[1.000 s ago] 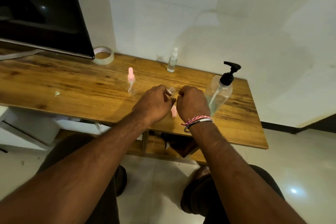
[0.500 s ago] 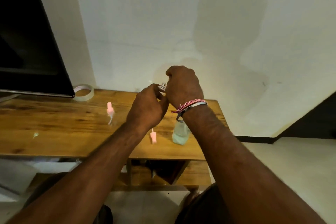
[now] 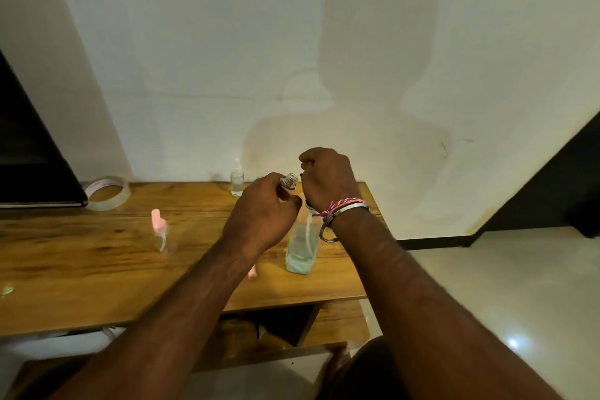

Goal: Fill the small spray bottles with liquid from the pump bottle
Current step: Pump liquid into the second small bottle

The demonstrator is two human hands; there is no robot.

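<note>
small clear uncapped spray bottle [image 3: 289, 181] held in the left hand [image 3: 263, 214], fingers curled round its body, threaded open neck poking up past the knuckles, tilted toward the right hand [image 3: 326, 180]. right hand sits just beside that neck and slightly above it, fingers curled down over the top of the tall clear pump bottle [image 3: 302, 248]; the pump head itself is hidden under the hand, so whether it is pressed cannot be told. pump bottle stands upright on the wooden table [image 3: 81, 266] directly below the right wrist, pale liquid in its lower part, dip tube visible. red-and-white thread band and metal bangle [image 3: 337, 216] on that wrist.

just below the left forearm, a small pink cap piece [image 3: 252, 273] lies on the table. well left of the grip, a clear spray bottle with pink top [image 3: 161, 232] stands upright. beyond the left hand, near the wall, a clear spray bottle with clear top [image 3: 237, 178]. far left, a roll of clear tape [image 3: 107, 193] beside a dark screen's edge [image 3: 29, 156].
</note>
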